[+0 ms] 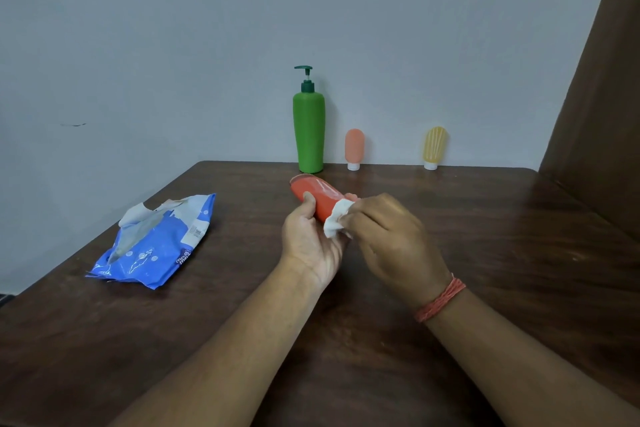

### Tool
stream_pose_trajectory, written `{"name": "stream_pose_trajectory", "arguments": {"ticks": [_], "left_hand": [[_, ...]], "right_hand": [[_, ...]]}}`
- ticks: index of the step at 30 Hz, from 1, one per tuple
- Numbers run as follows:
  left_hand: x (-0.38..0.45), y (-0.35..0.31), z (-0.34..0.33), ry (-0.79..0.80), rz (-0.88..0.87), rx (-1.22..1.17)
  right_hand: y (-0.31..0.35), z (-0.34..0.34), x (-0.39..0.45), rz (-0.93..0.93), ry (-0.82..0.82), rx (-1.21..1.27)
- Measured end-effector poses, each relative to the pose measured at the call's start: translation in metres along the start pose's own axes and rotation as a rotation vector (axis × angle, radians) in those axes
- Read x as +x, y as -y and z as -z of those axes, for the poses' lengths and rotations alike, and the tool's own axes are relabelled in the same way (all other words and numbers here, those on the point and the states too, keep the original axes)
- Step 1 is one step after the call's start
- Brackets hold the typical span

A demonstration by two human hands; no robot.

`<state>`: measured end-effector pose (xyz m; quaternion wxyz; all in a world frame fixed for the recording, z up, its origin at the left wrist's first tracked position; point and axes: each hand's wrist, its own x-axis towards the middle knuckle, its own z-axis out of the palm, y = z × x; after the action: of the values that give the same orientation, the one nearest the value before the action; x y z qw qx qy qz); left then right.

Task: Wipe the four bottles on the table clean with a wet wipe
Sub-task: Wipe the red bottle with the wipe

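- Four bottles in view; red bottle [317,197] lifted off the counter [485,253] at frame centre, lying tilted, flat end toward the wall; left hand [311,239] curled round its lower side, thumb on top; right hand [388,236] pinching a bunched white wet wipe [337,224] against the near end of the bottle.
- Risk 1: wet surface plus a one-handed hold; bottle may slip from the left hand and drop to the counter if the wipe stroke pushes hard along its length.
- Risk 2: wipe is bunched small; likely only a strip gets cleaned; the side under the left palm stays unwiped unless the bottle is turned.
- Risk 3: green pump bottle [309,132] stands just behind the held bottle, upper centre; peach bottle [354,149] and yellow bottle [434,148] stand on narrow caps to its right; a forward stroke or careless reach could topple them.
- Risk 4: wipes pack [156,243], left of frame, lies with its flap open; remaining wipes may dry out.
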<state>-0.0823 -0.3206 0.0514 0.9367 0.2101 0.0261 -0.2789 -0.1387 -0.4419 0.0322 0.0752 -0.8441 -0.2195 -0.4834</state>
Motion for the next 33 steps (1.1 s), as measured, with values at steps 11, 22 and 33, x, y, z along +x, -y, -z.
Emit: {"name": "stream_pose_trajectory", "arguments": {"ticks": [11, 22, 33], "left_hand": [[0.005, -0.003, 0.007, 0.068, -0.129, 0.232], [0.011, 0.02, 0.016, 0.128, -0.057, 0.611], [0.008, 0.023, 0.021, 0.251, -0.133, 0.967]], "right_hand": [[-0.008, 0.006, -0.003, -0.235, -0.043, 0.154], [-0.027, 0.002, -0.007, -0.602, -0.124, 0.231], [-0.046, 0.019, 0.0, -0.835, -0.396, 0.272]]}}
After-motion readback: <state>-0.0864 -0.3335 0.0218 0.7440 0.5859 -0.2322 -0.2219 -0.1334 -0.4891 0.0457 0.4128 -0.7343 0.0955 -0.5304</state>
